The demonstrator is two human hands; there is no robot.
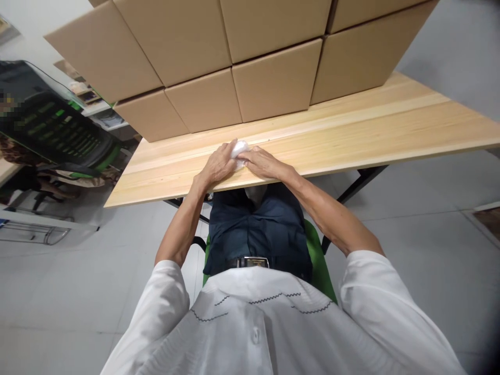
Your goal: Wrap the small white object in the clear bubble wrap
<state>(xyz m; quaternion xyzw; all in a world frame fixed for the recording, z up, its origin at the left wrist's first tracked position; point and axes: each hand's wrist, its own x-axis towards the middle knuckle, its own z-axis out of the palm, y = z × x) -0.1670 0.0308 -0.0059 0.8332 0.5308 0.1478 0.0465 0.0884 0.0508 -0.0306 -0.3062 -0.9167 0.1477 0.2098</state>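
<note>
A small white crumpled bundle (239,149), soft-looking like tissue or thin cloth, lies between my hands near the front edge of the wooden table (351,133). My left hand (221,163) curls around its left side with the fingers closed. From the right, my right hand (264,162) pinches the same bundle, thumb and fingers pressed against it. Both hands rest low over the tabletop. Parts of the bundle are hidden under the fingers, so I cannot tell exactly what it is.
Stacked cardboard boxes (277,80) form a wall along the table's back, just beyond my hands. A dark chair with green parts (66,135) stands at the left, beside another desk and a partly visible person. I sit on a green chair (321,260) close to the table edge.
</note>
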